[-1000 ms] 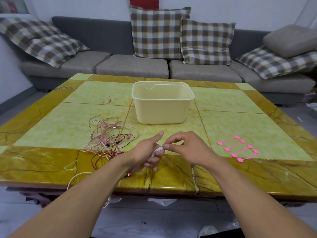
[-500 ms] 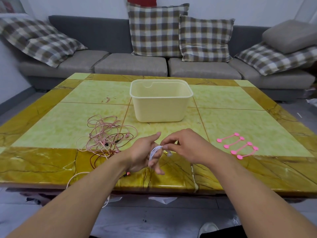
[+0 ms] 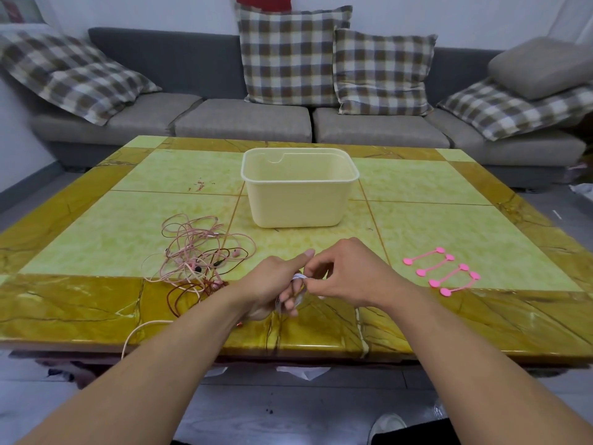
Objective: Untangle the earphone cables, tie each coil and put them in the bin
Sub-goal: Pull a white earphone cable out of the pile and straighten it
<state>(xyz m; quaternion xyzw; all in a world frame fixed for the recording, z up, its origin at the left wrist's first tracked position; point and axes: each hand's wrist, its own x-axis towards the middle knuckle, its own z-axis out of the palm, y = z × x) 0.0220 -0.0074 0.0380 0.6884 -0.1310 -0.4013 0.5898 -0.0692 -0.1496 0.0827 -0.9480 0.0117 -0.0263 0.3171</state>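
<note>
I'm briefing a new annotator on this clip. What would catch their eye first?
Both hands meet at the table's near edge: the left hand holds a white earphone cable wound on its fingers, and the right hand pinches it. To the left lies a pink cable tangle, behind stands a cream bin, and pink ties lie right.

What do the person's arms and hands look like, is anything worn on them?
Both arms are bare as far as the picture shows: no sleeves, gloves or watch visible. The left hand and right hand show no rings or markings. The nails look short and unpainted.
</note>
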